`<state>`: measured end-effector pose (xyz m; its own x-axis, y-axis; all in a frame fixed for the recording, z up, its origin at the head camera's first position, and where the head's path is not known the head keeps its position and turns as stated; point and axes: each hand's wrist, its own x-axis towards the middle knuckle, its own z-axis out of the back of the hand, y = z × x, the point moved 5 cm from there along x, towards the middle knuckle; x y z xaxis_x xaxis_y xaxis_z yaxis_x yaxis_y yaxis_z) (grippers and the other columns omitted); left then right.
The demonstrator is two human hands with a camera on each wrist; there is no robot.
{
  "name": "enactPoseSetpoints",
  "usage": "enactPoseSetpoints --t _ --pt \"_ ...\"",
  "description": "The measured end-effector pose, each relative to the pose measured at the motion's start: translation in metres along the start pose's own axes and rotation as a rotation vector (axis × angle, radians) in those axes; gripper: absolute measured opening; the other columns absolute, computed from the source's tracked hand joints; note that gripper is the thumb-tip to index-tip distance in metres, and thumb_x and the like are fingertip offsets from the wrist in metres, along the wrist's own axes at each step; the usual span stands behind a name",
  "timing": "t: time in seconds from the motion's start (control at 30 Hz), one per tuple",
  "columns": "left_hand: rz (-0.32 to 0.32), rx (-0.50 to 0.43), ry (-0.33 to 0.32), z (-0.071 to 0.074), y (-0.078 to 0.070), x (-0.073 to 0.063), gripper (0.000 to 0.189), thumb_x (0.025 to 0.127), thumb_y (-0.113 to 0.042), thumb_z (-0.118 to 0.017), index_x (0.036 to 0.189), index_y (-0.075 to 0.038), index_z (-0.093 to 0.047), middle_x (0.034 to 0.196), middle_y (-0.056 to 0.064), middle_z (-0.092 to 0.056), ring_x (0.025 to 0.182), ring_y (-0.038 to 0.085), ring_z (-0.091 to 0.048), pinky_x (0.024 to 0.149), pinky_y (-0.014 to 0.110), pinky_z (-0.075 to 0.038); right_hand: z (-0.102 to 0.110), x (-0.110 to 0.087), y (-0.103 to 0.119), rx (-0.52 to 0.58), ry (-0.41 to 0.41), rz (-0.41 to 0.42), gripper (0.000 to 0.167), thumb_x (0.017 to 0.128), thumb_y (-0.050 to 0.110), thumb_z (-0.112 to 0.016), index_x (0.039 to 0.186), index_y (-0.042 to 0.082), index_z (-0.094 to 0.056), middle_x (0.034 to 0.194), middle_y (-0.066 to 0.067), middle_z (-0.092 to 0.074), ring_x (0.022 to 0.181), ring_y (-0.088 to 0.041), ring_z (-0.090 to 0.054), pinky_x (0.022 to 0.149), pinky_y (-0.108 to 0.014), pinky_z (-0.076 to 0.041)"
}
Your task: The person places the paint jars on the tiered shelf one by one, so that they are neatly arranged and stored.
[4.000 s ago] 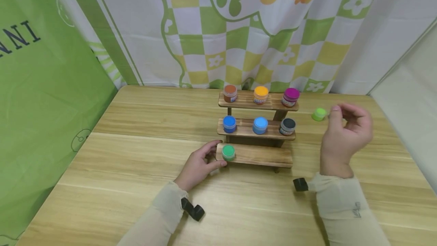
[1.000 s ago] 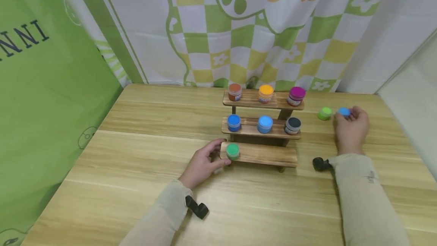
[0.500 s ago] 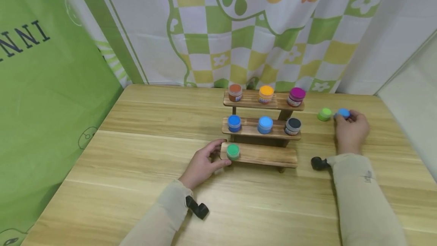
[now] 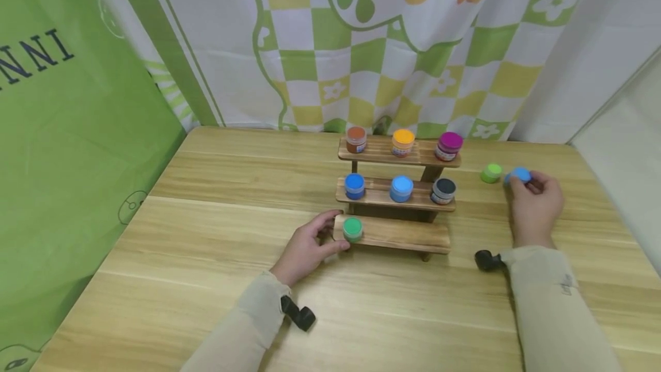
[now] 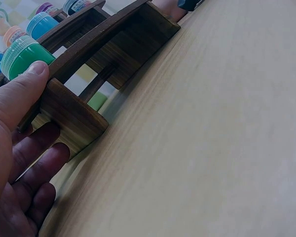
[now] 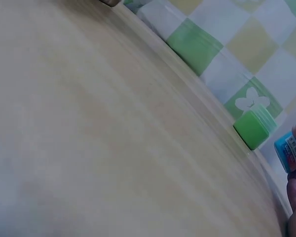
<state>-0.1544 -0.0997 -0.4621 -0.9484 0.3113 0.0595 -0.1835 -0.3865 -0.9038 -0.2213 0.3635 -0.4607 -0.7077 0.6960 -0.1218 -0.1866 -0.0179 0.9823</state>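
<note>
My left hand [image 4: 308,248] grips the left end of the bottom step of a three-step wooden stand [image 4: 403,235]. In the left wrist view its thumb [image 5: 27,86] lies by the green paint jar [image 5: 27,58] at the step's edge, with the fingers beneath. On the right, my right hand [image 4: 537,208] pinches a blue paint jar [image 4: 518,175] between thumb and fingers. Beside it a light green jar [image 4: 491,173] stands on the table. The right wrist view shows the blue jar [image 6: 291,152] tilted, its label visible; whether it touches the table I cannot tell.
Brown [image 4: 356,140], orange [image 4: 403,142] and purple [image 4: 449,146] jars stand on the top step. Dark blue [image 4: 354,186], light blue [image 4: 401,189] and black [image 4: 443,190] ones line the middle step. A checked curtain [image 4: 372,73] hangs behind the table.
Four seconds ago my right hand was raised with no jar visible in it; now it holds the blue jar. In the last half second that hand and jar have shifted slightly toward me. The left hand keeps its grip.
</note>
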Motion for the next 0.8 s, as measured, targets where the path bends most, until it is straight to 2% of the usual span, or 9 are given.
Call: enactPoseSetpoints --t 0.13,0.4,0.67,0.8 --pt "0.010 -0.005 -0.002 0.001 0.000 0.000 0.066 0.084 -0.032 -0.083 0.143 -0.019 -0.055 0.114 0.000 -0.064 0.099 0.016 -0.059 0.090 0.039 -0.050 0.003 -0.009 0.002 0.016 0.030 -0.013 0.049 0.088 0.022 -0.079 0.132 0.014 -0.059 0.108 0.011 -0.055 0.102 -0.003 -0.051 0.101 -0.022 -0.039" --pt "0.015 -0.004 0.002 0.000 -0.002 0.001 0.066 0.084 -0.033 -0.082 0.143 -0.019 -0.055 0.115 -0.001 -0.066 0.101 0.016 -0.059 0.091 0.040 -0.049 0.010 -0.024 0.004 0.051 0.054 -0.028 0.050 0.088 0.020 -0.079 0.133 0.012 -0.059 0.109 0.010 -0.057 0.102 -0.004 -0.052 0.084 -0.010 -0.044" --pt "0.009 -0.012 0.004 -0.001 -0.001 0.001 0.066 0.085 -0.033 -0.082 0.143 -0.020 -0.055 0.115 -0.001 -0.067 0.101 0.016 -0.059 0.092 0.041 -0.049 0.013 -0.029 0.004 0.267 0.047 -0.048 0.035 0.086 0.002 -0.078 0.116 0.010 -0.063 0.110 0.000 -0.058 0.099 -0.008 -0.055 0.078 -0.010 -0.050" --pt "0.015 -0.022 -0.002 -0.001 0.000 0.000 0.065 0.085 -0.032 -0.082 0.143 -0.021 -0.055 0.115 -0.002 -0.067 0.101 0.016 -0.059 0.093 0.041 -0.048 0.013 -0.031 0.006 0.303 0.045 -0.041 0.034 0.085 0.001 -0.078 0.115 0.009 -0.064 0.111 -0.001 -0.058 0.098 -0.009 -0.055 0.078 -0.011 -0.050"
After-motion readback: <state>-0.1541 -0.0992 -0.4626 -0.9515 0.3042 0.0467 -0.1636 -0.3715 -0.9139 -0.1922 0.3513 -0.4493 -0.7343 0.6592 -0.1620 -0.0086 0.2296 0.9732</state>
